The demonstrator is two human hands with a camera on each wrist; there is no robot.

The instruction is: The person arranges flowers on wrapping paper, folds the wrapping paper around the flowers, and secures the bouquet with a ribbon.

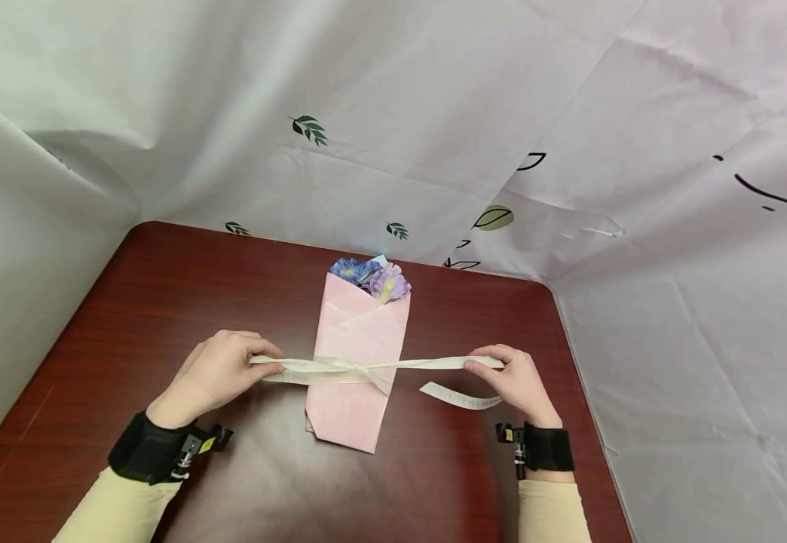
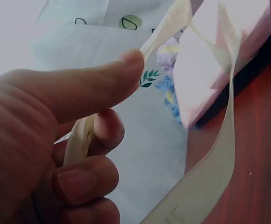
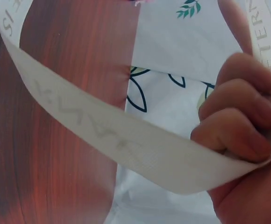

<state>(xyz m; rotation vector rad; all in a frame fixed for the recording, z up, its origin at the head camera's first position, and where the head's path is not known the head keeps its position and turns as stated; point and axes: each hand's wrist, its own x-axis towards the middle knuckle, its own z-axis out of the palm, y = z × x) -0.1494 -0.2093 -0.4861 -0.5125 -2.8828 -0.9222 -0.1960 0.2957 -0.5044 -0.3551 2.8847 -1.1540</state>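
Note:
A bouquet wrapped in pink paper (image 1: 356, 332) lies on the table, with a blue flower (image 1: 349, 270) and a purple flower (image 1: 390, 283) at its top. Around its middle runs a cream ribbon (image 1: 427, 364), crossed over itself on the front. To the left of the bouquet my left hand (image 1: 224, 371) pinches one length of the ribbon between thumb and fingers. On the other side my right hand (image 1: 512, 377) grips the other length, its fingers curled in the right wrist view. A loose printed tail of ribbon (image 3: 89, 121) hangs from the right hand.
The dark red wooden table (image 1: 231, 279) has rounded far corners. White sheeting (image 1: 393, 151) with leaf prints rises behind it and at both sides. Each wrist wears a black strap (image 1: 548, 449) with a small device.

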